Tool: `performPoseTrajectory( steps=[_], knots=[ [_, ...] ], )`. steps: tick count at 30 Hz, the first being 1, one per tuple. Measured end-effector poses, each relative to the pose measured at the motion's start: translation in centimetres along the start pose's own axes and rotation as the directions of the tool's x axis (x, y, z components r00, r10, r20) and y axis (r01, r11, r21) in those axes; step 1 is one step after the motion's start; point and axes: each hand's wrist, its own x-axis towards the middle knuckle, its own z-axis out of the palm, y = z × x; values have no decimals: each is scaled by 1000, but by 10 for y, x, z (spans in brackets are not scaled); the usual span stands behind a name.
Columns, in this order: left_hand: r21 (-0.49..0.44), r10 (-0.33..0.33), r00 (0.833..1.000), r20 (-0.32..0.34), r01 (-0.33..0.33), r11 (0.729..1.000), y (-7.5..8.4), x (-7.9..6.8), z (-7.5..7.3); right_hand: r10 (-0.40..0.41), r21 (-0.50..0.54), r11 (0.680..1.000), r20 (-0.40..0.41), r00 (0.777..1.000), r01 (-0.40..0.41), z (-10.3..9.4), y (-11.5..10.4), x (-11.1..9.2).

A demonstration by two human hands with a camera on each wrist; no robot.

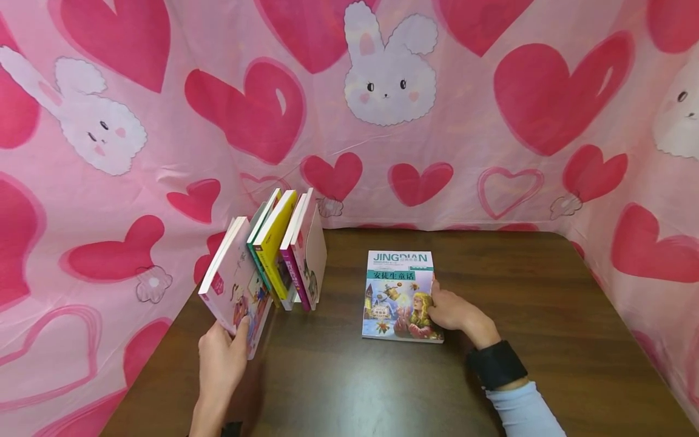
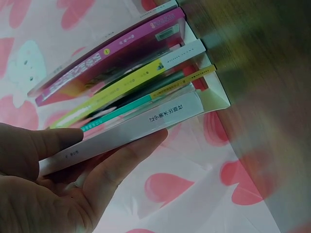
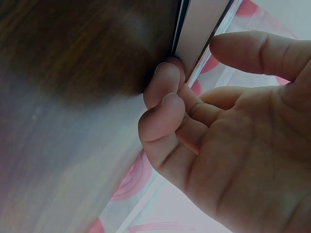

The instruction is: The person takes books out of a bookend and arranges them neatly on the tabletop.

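Observation:
A pale pink picture book [image 1: 232, 276] leans at the left end of a row of books. My left hand [image 1: 221, 358] grips its near end, thumb on the cover facing right and fingers on the far side. In the left wrist view its white spine [image 2: 160, 119] runs between thumb and fingers. Flat on the table lies a fairy-tale book [image 1: 390, 291] with JINGDIAN across the top. My right hand [image 1: 459, 312] holds that book's right edge. The right wrist view shows the thumb at the cover and curled fingers [image 3: 160, 116] against the lower edge.
Beside the pink book stand a green-spined book [image 1: 256, 261], a yellow book [image 1: 275, 243] and a magenta-spined book [image 1: 292, 273], within a white bookend [image 1: 317, 255]. The brown wooden table [image 1: 327, 376] meets a pink cloth [image 1: 453, 182] with hearts and rabbits.

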Motion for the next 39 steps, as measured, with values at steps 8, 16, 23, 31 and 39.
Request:
performPoseTrajectory(
  steps=[8, 16, 23, 31, 39],
  knots=[
    [16, 18, 1000, -10, -18, 1000, -1, -7, -1, -5, 0, 1000, 2, 1000, 5, -2, 0, 0],
    [33, 2, 1000, -16, -2, 999, -1, -14, -3, 20, 29, 999, 19, 1000, -20, -1, 0, -2],
    [38, 8, 1000, -26, -7, 999, 0, -18, -7, 22, 30, 999, 19, 1000, -22, -1, 0, -3],
    [49, 21, 999, -47, -18, 999, 3, -25, -11, 28, 29, 999, 18, 999, -29, 0, 0, -3],
    [60, 42, 997, -69, -38, 997, 5, -32, -15, 27, 21, 999, 15, 1000, -28, -1, -2, -3]
  ],
)
